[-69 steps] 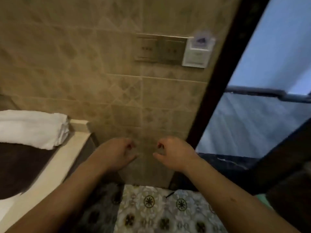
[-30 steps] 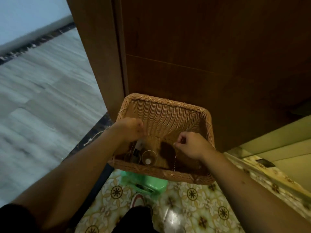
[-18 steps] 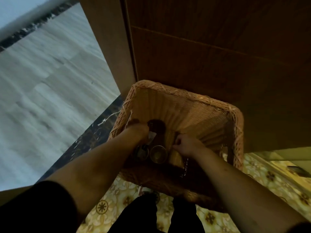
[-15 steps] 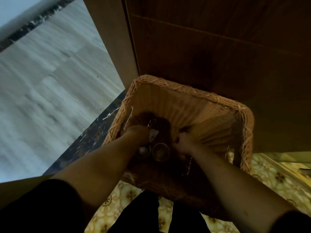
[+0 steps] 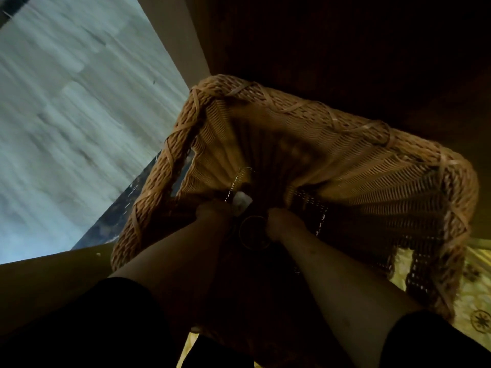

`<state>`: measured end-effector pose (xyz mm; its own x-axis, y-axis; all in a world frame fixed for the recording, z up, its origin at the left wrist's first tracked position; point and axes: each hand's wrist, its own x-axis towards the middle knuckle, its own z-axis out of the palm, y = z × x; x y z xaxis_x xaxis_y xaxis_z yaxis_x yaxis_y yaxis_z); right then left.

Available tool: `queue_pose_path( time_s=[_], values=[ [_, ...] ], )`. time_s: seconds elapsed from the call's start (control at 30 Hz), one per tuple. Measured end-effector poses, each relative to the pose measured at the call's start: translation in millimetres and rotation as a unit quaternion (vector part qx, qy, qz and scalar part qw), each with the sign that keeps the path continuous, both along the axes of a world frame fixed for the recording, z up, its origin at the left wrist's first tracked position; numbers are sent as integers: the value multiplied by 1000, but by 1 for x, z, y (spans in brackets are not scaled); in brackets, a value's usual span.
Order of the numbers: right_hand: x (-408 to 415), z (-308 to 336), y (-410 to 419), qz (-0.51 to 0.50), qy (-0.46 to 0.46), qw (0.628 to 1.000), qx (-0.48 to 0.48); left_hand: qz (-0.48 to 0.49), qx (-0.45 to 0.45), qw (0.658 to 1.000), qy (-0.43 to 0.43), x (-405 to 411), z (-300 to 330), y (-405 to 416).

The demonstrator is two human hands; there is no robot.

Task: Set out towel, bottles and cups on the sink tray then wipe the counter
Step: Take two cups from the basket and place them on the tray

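Both my arms reach down into a deep wicker basket (image 5: 332, 144). My left hand (image 5: 212, 212) sits at the dark bottom, right against a small white-topped item (image 5: 241, 201) that may be a bottle. My right hand (image 5: 285, 223) rests against the right side of a round glass cup (image 5: 252, 233), whose rim faces up between my hands. My fingers are lost in shadow, so neither grip is visible. No towel, tray or counter is in view.
The basket stands against a dark wooden door (image 5: 345, 49). Pale grey flooring (image 5: 66, 115) lies to the left beyond a dark threshold strip (image 5: 114, 221). Patterned yellow floor tiles (image 5: 475, 301) show at the lower right. A beige ledge (image 5: 53, 274) crosses the lower left.
I turned from the tiled wall to the basket and leaned in. Both hands have sunk deeper to the bottom around the cup, and the basket now fills the view.
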<state>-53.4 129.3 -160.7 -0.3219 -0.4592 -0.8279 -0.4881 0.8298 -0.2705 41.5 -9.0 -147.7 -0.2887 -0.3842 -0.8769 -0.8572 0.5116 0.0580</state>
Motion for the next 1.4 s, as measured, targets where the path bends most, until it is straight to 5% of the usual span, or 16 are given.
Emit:
queue_pose_path(
  time_s=[0.13, 0.33, 0.53, 0.8, 0.93, 1.13, 1.4],
  values=[
    [6, -11, 1, 19, 18, 1000, 13, -48, -65, 997, 5, 1, -7, -3],
    [-6, 12, 2, 32, 36, 999, 12, -17, -46, 996, 80, -3, 5, -2],
    [-37, 84, 12, 4, 76, 996, -53, 12, -44, 995, 85, -23, 75, -7],
    [-69, 207, 40, -20, 110, 981, -161, -36, -155, 975, 155, -25, 199, 10],
    [-76, 259, 50, 45, 111, 970, -213, -37, -212, 958, 188, -4, 258, 33],
    [-63, 334, 39, 183, 145, 930, -283, 95, -290, 919, 249, 59, 328, 67],
    [35, 393, -1, 348, 117, 852, -373, 222, -376, 879, 192, 201, 385, 106]
  ],
)
